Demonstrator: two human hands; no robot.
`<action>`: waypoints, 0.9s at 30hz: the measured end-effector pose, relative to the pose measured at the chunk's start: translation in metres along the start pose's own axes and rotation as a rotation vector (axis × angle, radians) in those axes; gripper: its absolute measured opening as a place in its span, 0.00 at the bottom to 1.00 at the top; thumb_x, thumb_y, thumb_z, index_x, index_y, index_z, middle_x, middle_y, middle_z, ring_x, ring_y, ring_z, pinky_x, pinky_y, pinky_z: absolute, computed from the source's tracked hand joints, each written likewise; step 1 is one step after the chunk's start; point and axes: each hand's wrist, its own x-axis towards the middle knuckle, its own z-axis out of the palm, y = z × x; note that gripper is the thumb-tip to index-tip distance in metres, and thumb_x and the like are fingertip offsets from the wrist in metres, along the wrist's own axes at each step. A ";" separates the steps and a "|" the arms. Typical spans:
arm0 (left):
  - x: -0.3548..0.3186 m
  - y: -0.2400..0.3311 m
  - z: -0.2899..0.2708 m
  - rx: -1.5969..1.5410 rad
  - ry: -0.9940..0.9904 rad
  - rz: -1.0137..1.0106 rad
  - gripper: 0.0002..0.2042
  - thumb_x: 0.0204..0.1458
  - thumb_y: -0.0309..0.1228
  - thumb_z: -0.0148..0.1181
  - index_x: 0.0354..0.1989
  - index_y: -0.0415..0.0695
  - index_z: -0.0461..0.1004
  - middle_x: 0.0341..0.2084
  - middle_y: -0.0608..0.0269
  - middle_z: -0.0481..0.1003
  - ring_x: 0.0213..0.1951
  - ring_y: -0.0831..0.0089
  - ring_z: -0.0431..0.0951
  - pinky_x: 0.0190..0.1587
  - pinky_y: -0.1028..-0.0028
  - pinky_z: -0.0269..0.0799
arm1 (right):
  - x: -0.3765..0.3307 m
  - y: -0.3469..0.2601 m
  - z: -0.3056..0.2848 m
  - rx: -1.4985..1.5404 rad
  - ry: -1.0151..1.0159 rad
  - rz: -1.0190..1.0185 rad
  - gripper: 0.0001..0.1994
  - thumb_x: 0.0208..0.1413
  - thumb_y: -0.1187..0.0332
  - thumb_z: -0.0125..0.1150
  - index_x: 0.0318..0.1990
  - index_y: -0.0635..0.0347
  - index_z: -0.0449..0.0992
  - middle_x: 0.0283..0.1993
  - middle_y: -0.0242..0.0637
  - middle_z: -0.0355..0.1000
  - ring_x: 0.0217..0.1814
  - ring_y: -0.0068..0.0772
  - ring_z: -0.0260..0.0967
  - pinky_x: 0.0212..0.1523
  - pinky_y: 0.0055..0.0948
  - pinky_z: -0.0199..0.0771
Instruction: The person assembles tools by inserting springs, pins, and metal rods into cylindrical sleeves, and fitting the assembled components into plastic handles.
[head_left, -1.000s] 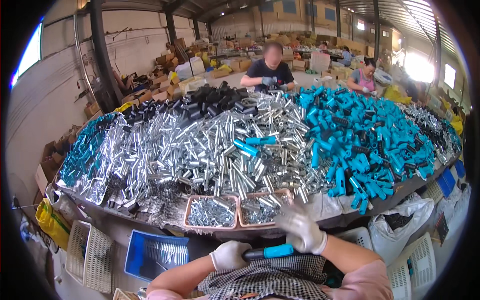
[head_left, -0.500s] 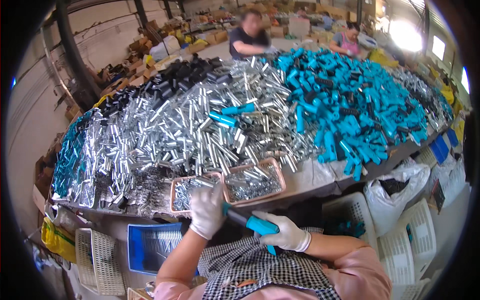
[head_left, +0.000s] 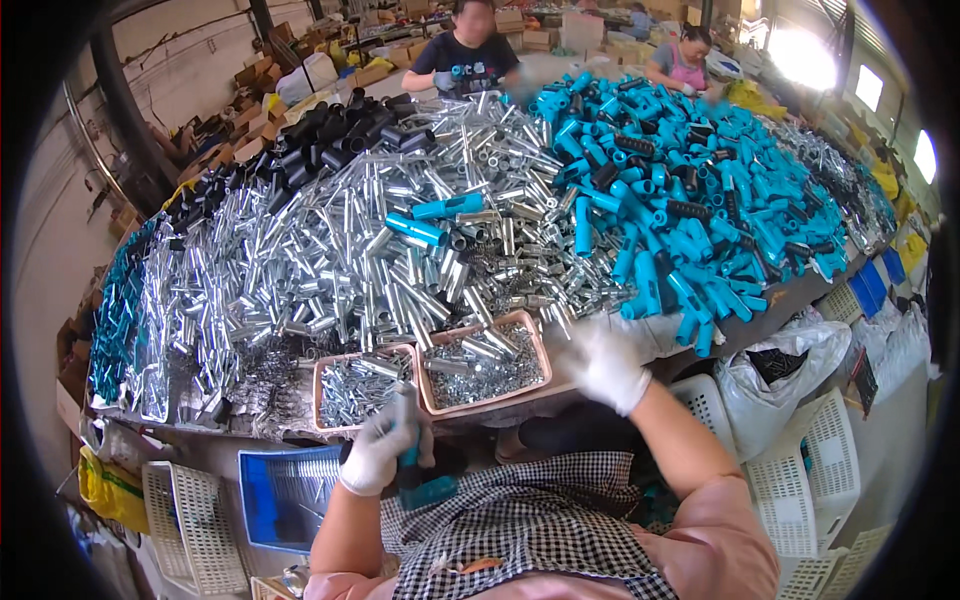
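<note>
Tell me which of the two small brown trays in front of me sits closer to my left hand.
The left tray, directly above your left hand; the other tray lies to its right.

2 pink trays (head_left: 362, 357) (head_left: 540, 352), 2 co-workers (head_left: 470, 55) (head_left: 685, 60), 1 blue crate (head_left: 262, 495); metal tubes (head_left: 330, 250) and blue handles (head_left: 700, 200) uncountable.

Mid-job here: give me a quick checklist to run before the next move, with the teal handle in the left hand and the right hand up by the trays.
1. Left hand grips the teal handle: ok, fingers wrapped around it.
2. Handle clear of the table edge: ok, held below it, over the lap.
3. Right hand free: cannot tell, blurred, palm hidden.
4. Right tray stocked with small metal parts: ok.
5. Left tray stocked: ok.
6. Both hands gloved: ok, white gloves.
</note>
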 end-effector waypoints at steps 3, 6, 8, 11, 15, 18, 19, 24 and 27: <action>-0.008 -0.021 -0.003 0.089 -0.155 -0.206 0.17 0.54 0.35 0.61 0.45 0.34 0.73 0.29 0.53 0.76 0.28 0.65 0.78 0.35 0.68 0.73 | 0.025 0.072 0.023 -0.205 0.044 0.171 0.22 0.51 0.68 0.58 0.55 0.57 0.71 0.34 0.47 0.76 0.37 0.49 0.77 0.38 0.46 0.78; -0.013 -0.048 -0.005 0.071 -0.290 -0.328 0.17 0.59 0.38 0.61 0.47 0.35 0.73 0.33 0.59 0.75 0.32 0.70 0.76 0.38 0.71 0.71 | 0.036 0.098 0.054 -0.477 0.018 0.055 0.19 0.52 0.73 0.51 0.54 0.57 0.71 0.31 0.41 0.77 0.35 0.44 0.78 0.35 0.41 0.79; -0.018 -0.056 -0.005 0.080 -0.386 -0.301 0.24 0.58 0.49 0.61 0.47 0.36 0.73 0.32 0.61 0.74 0.32 0.74 0.75 0.37 0.73 0.71 | 0.044 0.095 0.055 -0.531 -0.040 0.048 0.17 0.54 0.73 0.50 0.53 0.59 0.71 0.29 0.38 0.77 0.33 0.42 0.78 0.32 0.40 0.79; -0.025 -0.067 -0.013 0.213 -0.442 -0.279 0.29 0.56 0.58 0.58 0.43 0.38 0.73 0.31 0.64 0.74 0.32 0.75 0.74 0.37 0.73 0.72 | 0.051 0.093 0.049 -0.548 -0.193 0.091 0.17 0.54 0.74 0.49 0.52 0.58 0.70 0.29 0.42 0.78 0.30 0.47 0.79 0.30 0.44 0.79; -0.028 -0.066 -0.010 0.332 -0.465 -0.285 0.27 0.59 0.57 0.55 0.38 0.39 0.75 0.29 0.66 0.74 0.34 0.77 0.75 0.40 0.75 0.71 | 0.058 0.079 0.018 -0.442 -0.411 0.138 0.28 0.49 0.68 0.59 0.61 0.54 0.65 0.35 0.49 0.78 0.36 0.52 0.78 0.35 0.49 0.77; -0.033 -0.058 0.003 0.375 -0.338 -0.165 0.19 0.64 0.46 0.54 0.46 0.39 0.75 0.31 0.68 0.75 0.37 0.81 0.72 0.43 0.78 0.69 | 0.044 0.077 0.006 -0.219 -0.335 0.218 0.29 0.47 0.59 0.66 0.58 0.58 0.70 0.41 0.48 0.79 0.42 0.50 0.78 0.45 0.43 0.78; -0.033 -0.056 0.006 0.342 -0.309 -0.215 0.16 0.65 0.39 0.52 0.50 0.39 0.73 0.34 0.65 0.76 0.38 0.80 0.73 0.45 0.76 0.70 | 0.031 0.083 0.004 -0.058 -0.202 0.185 0.26 0.47 0.62 0.65 0.55 0.60 0.72 0.42 0.47 0.79 0.42 0.47 0.79 0.45 0.41 0.78; -0.025 -0.043 0.028 0.553 -0.262 0.040 0.19 0.64 0.36 0.51 0.59 0.39 0.67 0.35 0.60 0.76 0.34 0.75 0.77 0.40 0.72 0.74 | 0.005 -0.013 -0.028 1.011 -0.236 0.361 0.10 0.47 0.73 0.65 0.38 0.65 0.78 0.36 0.37 0.77 0.41 0.28 0.76 0.44 0.28 0.76; -0.018 -0.049 0.041 0.645 -0.335 0.138 0.20 0.64 0.39 0.52 0.58 0.39 0.67 0.33 0.55 0.76 0.35 0.64 0.78 0.41 0.67 0.73 | -0.016 -0.080 -0.024 1.033 -0.321 -0.337 0.11 0.45 0.81 0.67 0.38 0.61 0.79 0.41 0.39 0.76 0.43 0.33 0.76 0.44 0.30 0.76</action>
